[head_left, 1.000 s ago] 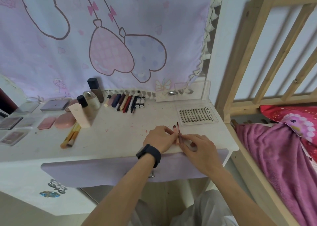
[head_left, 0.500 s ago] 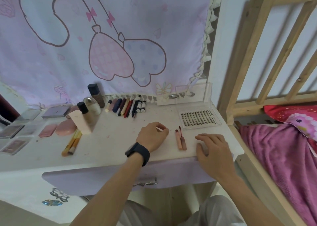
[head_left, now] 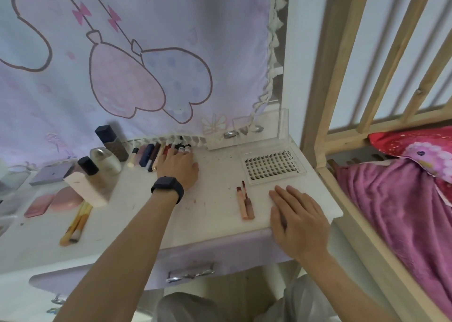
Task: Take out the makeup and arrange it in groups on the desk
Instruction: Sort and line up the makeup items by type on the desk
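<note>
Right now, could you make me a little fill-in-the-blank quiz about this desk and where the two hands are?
1. The left hand, with a ___ watch on its wrist, is at the row of tubes at the back of the desk.
2. The right hand lies ___ on the desk near the front edge.
3. Between the hands, ___ lip tubes lie side by side.

Missing words: black; flat; two.
</note>
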A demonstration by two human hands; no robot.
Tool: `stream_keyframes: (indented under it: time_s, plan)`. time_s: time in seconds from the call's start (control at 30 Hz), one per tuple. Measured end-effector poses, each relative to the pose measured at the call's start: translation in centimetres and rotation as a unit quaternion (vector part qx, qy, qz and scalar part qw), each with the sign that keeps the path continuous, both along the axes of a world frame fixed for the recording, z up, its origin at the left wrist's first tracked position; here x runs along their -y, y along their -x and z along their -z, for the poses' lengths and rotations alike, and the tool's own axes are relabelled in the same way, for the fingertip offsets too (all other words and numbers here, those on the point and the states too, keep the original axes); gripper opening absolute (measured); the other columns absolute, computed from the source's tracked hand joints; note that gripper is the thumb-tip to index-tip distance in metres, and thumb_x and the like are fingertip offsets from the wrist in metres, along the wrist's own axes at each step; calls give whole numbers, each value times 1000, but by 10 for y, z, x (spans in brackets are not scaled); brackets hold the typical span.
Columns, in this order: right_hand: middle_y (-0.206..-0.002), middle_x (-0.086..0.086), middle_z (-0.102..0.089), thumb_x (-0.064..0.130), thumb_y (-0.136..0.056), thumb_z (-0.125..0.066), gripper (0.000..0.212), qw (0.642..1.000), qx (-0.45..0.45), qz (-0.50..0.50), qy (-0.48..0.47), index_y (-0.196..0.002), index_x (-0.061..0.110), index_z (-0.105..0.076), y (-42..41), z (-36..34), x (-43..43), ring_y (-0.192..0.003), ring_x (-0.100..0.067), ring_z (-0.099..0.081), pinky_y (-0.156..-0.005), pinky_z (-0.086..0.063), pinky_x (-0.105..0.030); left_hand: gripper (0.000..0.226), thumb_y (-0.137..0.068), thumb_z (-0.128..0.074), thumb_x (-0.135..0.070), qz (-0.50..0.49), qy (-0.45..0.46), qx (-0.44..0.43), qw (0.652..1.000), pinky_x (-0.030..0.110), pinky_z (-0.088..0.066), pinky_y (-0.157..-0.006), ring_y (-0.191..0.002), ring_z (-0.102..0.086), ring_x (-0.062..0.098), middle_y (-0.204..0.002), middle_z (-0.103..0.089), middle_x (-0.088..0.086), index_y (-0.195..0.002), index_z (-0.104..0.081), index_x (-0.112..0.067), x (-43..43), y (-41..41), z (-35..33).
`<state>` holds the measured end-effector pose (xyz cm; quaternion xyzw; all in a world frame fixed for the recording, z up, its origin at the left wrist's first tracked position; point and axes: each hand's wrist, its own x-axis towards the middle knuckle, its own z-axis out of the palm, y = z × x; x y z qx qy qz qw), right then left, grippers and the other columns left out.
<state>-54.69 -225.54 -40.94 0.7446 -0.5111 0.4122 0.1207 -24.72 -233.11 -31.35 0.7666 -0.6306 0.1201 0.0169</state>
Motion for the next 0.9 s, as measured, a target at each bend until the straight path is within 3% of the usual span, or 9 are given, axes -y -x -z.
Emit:
stream_keyframes:
  time_s: [0.07, 0.23, 0.37, 0.47, 0.57, 0.67, 0.77, 0.83, 0.9]
  plan:
    - [-124, 0, -72, 42, -104, -34, 51, 1000, 3, 2, 4, -118, 17, -77, 1, 0, 1, -120, -21, -65, -106, -44, -39, 39, -99, -43, -40, 2, 10, 13, 1000, 41, -38, -101, -123, -48, 27, -126, -64, 1, -127, -62, -20, 1, 2, 3]
    - [-123, 0, -73, 39, -103, -38, 47, 1000, 11, 11, 22, -117, 18, -77, 1, 2, 2, -119, -21, -66, -104, -48, -40, 28, -97, -54, -35, 4, 67, -146, 987, 38, -47, -79, -109, -56, 30, -119, -60, 9, -118, -60, -17, -2, 15, 4]
    - [-123, 1, -73, 39, -102, -39, 46, 999, 16, 14, 24, -116, 18, -78, -1, 1, 2, -119, -21, -66, -102, -49, -40, 37, -99, -53, -40, -66, 44, -172, 982, 36, -48, -70, -97, -60, 32, -115, -62, 12, -120, -59, -10, -7, 16, 3]
    - [-122, 1, -73, 37, -100, -43, 43, 1000, 16, 17, 15, -116, 18, -78, -2, 0, 1, -119, -21, -66, -102, -49, -40, 34, -101, -50, -38, -75, 14, -173, 982, 30, -44, -57, -73, -58, 25, -94, -70, 10, -98, -67, -9, -11, 17, 0]
    - [-121, 2, -74, 35, -98, -47, 40, 1000, 15, 18, 7, -114, 18, -78, -1, -2, -1, -118, -20, -67, -102, -49, -39, 24, -99, -53, -42, -60, 22, -238, 969, 27, -45, -59, -77, -61, 20, -90, -68, -2, -95, -66, -22, -26, 26, -5]
    - [-121, 2, -74, 35, -96, -49, 38, 1000, 13, 15, -7, -114, 18, -78, 0, -4, -3, -118, -20, -66, -102, -49, -39, 19, -96, -61, -41, -8, 80, -465, 882, 19, -46, -72, -85, -65, 8, -94, -69, -10, -107, -68, -26, -48, 44, -15]
    - [-121, 2, -74, 35, -95, -50, 38, 1000, 15, 16, -19, -115, 18, -78, 1, -6, -5, -119, -19, -65, -105, -46, -37, 13, -96, -63, -36, 28, 93, -629, 771, 17, -49, -66, -76, -68, -1, -92, -73, -10, -104, -70, -28, -76, 67, -25]
    - [-121, 2, -73, 34, -95, -50, 38, 999, 21, 12, -27, -115, 18, -78, 2, -9, -6, -119, -19, -65, -105, -45, -36, 16, -97, -63, -34, 26, 73, -708, 702, 24, -51, -69, -85, -71, 6, -98, -76, -6, -110, -70, -26, -93, 79, -28]
    - [-122, 1, -73, 35, -94, -51, 38, 999, 24, 4, -39, -115, 18, -78, 4, -12, -7, -120, -20, -65, -105, -45, -36, 25, -98, -61, -31, 31, 39, -794, 605, 26, -53, -71, -93, -73, 15, -106, -76, 0, -118, -68, -17, -107, 87, -28]
